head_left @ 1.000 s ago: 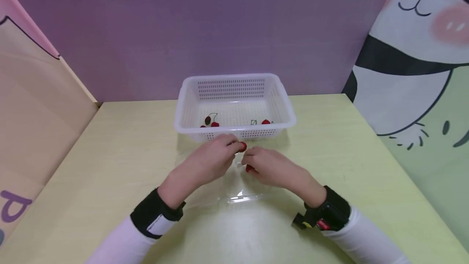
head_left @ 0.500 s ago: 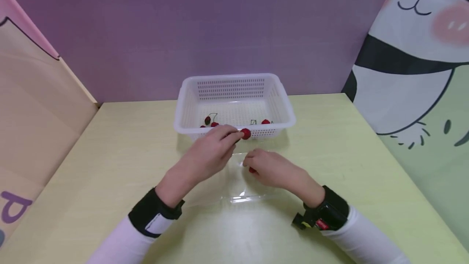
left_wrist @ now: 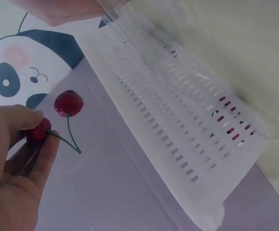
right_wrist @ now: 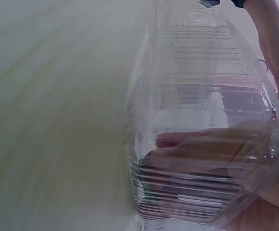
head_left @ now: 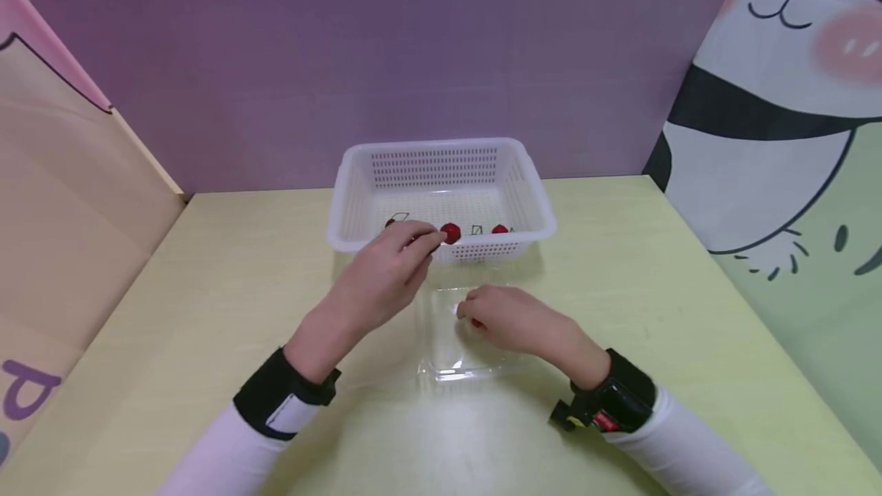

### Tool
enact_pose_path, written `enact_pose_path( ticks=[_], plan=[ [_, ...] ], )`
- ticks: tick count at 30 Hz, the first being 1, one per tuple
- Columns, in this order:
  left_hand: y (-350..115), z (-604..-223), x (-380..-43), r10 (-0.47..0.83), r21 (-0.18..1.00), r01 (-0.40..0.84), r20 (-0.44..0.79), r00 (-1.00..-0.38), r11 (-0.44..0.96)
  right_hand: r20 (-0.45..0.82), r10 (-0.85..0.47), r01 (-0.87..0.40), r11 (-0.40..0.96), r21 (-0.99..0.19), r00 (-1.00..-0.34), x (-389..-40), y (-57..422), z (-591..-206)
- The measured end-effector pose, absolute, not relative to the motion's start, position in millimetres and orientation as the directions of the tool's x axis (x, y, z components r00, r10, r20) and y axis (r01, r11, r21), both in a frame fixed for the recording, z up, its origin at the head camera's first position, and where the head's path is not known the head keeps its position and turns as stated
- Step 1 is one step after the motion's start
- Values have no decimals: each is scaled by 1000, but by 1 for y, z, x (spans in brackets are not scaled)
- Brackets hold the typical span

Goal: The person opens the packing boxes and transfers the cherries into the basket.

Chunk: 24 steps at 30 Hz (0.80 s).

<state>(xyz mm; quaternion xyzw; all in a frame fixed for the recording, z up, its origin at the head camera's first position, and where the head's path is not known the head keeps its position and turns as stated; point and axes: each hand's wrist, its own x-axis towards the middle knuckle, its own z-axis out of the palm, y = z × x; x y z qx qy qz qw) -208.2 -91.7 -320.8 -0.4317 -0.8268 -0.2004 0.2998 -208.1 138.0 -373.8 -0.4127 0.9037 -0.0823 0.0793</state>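
My left hand [head_left: 375, 274] pinches one cherry [left_wrist: 39, 130] of a pair between thumb and fingers, at the front rim of the white basket. The other cherry [left_wrist: 68, 103] hangs free, joined by a green stem. Nearer me lies a clear plastic box [head_left: 458, 364] on the table. My right hand [head_left: 513, 316] reaches into it, fingers curled down around a cherry [head_left: 477, 323], which is mostly hidden. In the right wrist view the fingers [right_wrist: 192, 149] show blurred through the box's ribbed wall.
The white slotted basket [head_left: 434, 145] stands at the table's back, before a purple wall. Several cherries sit low in it, including a red one [head_left: 500, 229] at right. The table [head_left: 172, 343] spreads out on both sides.
My left hand has lifted from beside the box and moved forward and slightly left to the basket's front rim, carrying the cherry pair. The right hand has hardly moved.
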Motion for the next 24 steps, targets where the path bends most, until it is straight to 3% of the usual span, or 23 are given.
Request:
enact_pose_path(
  ticks=[17,24],
  plan=[
    [-104,-328,-222,500,156,772,680,-537,616,-54,-788,-764,609,-212,-613,-212,135,-374],
    [-107,-331,-227,473,166,762,695,-541,626,-11,-800,-783,590,-196,-600,-212,135,-373]
  ],
)
